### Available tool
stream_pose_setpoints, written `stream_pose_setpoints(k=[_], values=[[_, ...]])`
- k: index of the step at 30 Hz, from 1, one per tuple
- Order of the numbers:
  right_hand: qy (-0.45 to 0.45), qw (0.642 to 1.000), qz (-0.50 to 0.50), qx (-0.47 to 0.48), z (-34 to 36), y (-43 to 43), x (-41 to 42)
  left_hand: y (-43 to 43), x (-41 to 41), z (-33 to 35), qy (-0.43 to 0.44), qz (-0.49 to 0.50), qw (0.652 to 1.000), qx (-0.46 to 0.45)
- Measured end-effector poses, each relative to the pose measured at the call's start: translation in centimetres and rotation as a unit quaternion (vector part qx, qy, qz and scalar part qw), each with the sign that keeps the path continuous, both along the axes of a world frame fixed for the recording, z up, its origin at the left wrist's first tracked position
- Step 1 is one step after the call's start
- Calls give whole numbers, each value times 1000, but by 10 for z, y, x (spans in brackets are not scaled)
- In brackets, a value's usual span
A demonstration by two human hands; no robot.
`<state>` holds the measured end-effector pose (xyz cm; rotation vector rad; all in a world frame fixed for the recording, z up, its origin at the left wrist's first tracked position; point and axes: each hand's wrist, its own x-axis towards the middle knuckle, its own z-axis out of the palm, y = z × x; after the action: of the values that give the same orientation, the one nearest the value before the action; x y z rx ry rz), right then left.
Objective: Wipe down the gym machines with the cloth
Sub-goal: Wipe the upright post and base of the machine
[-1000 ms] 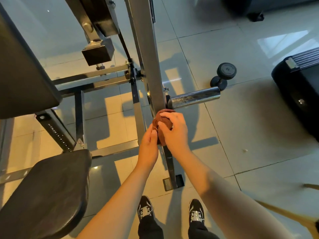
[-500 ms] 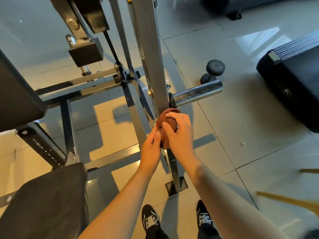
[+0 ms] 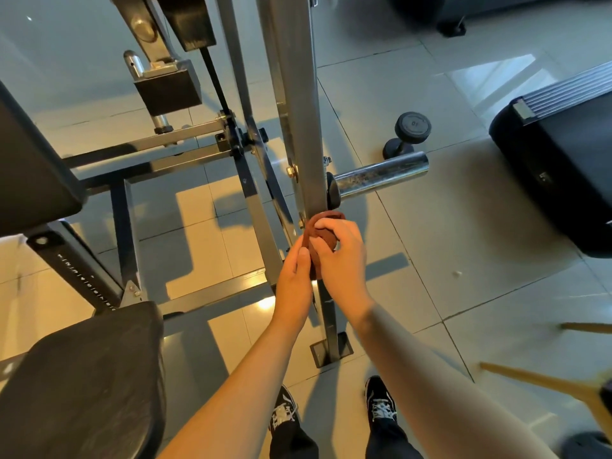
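Glossy tiles (image 3: 463, 226) catch warm light under the machine (image 3: 185, 139). At its grey post (image 3: 303, 127), just below the chrome peg (image 3: 381, 175), sits the cloth (image 3: 313, 228), a small rust-brown wad pressed to the metal. The right hand (image 3: 344, 260) curls its fingers round it; the left hand (image 3: 293, 286) pinches its lower edge. Wiping seems to be at the lower post, with peg, seat (image 3: 82, 376) and treadmill (image 3: 556, 160) likely left; no sheen shows what is done

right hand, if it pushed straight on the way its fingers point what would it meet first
Probably the grey upright post: the right hand grips the brown cloth against it, so only cloth lies between. Depth is unclear.
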<state>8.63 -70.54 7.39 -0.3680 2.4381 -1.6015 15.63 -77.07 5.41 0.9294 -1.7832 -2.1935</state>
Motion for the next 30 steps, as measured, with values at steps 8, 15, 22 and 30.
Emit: stream_pose_setpoints(k=[8, 15, 22, 30], values=[[-178, 979, 54, 85, 5, 28, -11, 27, 9, 21, -102, 37, 994, -3], [-193, 963, 181, 47, 54, 56, -58, 72, -27, 81, -88, 190, 977, -36], [-150, 929, 326, 87, 86, 74, -101, 115, -61, 122, -104, 362, 923, -83], [-153, 888, 420, 107, 94, 84, -119, 136, -80, 121, -105, 471, 876, 5]])
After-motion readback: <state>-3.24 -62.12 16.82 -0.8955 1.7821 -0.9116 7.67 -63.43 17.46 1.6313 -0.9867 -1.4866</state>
